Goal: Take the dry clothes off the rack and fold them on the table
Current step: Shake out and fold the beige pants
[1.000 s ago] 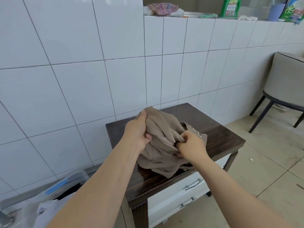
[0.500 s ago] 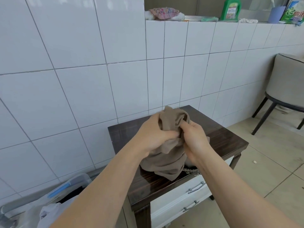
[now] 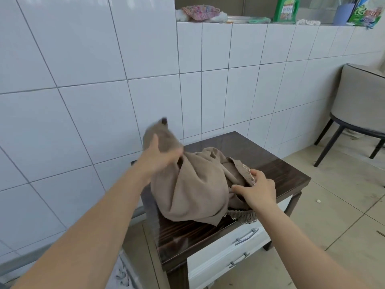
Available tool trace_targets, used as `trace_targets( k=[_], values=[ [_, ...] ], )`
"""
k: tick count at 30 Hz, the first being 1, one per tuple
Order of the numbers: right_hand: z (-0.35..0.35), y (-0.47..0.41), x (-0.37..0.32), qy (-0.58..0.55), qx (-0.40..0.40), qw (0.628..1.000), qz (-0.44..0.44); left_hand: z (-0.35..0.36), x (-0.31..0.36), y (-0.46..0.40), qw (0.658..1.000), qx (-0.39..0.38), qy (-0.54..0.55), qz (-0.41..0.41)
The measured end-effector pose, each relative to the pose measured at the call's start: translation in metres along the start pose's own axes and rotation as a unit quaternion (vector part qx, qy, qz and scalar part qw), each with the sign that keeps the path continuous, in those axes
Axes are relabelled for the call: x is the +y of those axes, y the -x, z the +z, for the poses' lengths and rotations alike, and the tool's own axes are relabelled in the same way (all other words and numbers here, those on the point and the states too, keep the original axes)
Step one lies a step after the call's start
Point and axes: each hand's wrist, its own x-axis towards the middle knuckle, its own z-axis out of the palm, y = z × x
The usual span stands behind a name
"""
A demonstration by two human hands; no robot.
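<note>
A tan garment (image 3: 193, 188) with a ribbed hem lies bunched on the dark wooden table (image 3: 273, 163). My left hand (image 3: 160, 157) grips one end of the cloth and holds it raised toward the tiled wall at the table's back left; this part is motion-blurred. At the table's front right, my right hand (image 3: 256, 189) holds the ribbed hem, with fingers spread over it and the thumb pointing left. Part of the hem hangs over the table's front edge.
Two white drawers (image 3: 239, 247) with metal handles sit under the tabletop. A grey chair (image 3: 362, 101) stands at the right on the tiled floor. A ledge above holds a green detergent bottle (image 3: 286, 9) and cloths. White cloth (image 3: 123, 274) lies low beside the table's left.
My hands have parted. The left has pulled an end of the garment up and to the left, while the right has dropped to the ribbed hem on the table's right.
</note>
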Motion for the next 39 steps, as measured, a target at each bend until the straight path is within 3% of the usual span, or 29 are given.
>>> trace_targets(
  k=[2,4,7,11,13,14,16,17,19,21,23,25,27,29,31,34,37,39],
  values=[
    [0.006,0.000,0.001,0.093,0.013,0.996,0.000,0.021,-0.013,0.005,0.988,-0.033,-0.149,0.009],
    [0.011,-0.003,0.004,0.154,0.003,0.988,0.001,0.047,-0.021,0.011,0.978,-0.097,-0.186,-0.011],
    [0.015,-0.013,0.015,0.143,-0.076,0.987,-0.009,0.088,-0.037,0.015,0.960,-0.143,-0.238,-0.039],
    [0.023,-0.024,0.021,0.141,-0.128,0.981,-0.025,0.107,-0.050,0.003,0.933,-0.069,-0.353,0.010],
    [0.017,-0.037,0.024,0.001,-0.114,0.992,0.058,0.098,-0.053,-0.010,0.931,-0.017,-0.362,0.046],
    [0.009,-0.042,0.023,-0.145,-0.110,0.975,0.124,0.089,-0.052,-0.017,0.948,0.006,-0.315,0.048],
    [-0.010,-0.052,0.018,-0.414,-0.106,0.869,0.249,0.071,-0.045,-0.028,0.994,0.059,-0.089,0.016],
    [-0.020,-0.054,0.013,-0.505,-0.097,0.813,0.272,0.064,-0.040,-0.032,0.995,0.074,0.065,-0.017],
    [-0.039,-0.055,0.000,-0.627,-0.070,0.734,0.250,0.057,-0.036,-0.039,0.950,0.096,0.290,-0.069],
    [-0.052,-0.048,-0.012,-0.675,-0.078,0.706,0.199,0.059,-0.040,-0.046,0.929,0.127,0.327,-0.120],
    [-0.058,-0.039,-0.019,-0.665,-0.124,0.717,0.168,0.064,-0.047,-0.052,0.948,0.171,0.218,-0.158],
    [-0.060,-0.029,-0.026,-0.604,-0.170,0.767,0.139,0.071,-0.046,-0.045,0.958,0.249,0.043,-0.139],
    [-0.057,-0.021,-0.034,-0.504,-0.222,0.831,0.080,0.078,-0.032,-0.038,0.959,0.276,-0.058,0.013],
    [-0.056,-0.012,-0.045,-0.413,-0.285,0.865,0.000,0.089,-0.010,-0.031,0.969,0.169,-0.067,0.169],
    [-0.058,-0.007,-0.055,-0.353,-0.355,0.864,-0.058,0.099,0.001,-0.031,0.957,0.046,-0.145,0.247],
    [-0.066,-0.004,-0.063,-0.278,-0.435,0.849,-0.115,0.106,0.005,-0.036,0.914,-0.058,-0.317,0.248],
    [-0.077,-0.004,-0.060,-0.229,-0.421,0.868,-0.130,0.102,0.000,-0.043,0.883,-0.056,-0.420,0.203],
    [-0.083,-0.011,-0.051,-0.219,-0.289,0.924,-0.119,0.088,0.001,-0.048,0.898,0.009,-0.399,0.186]
  ],
)
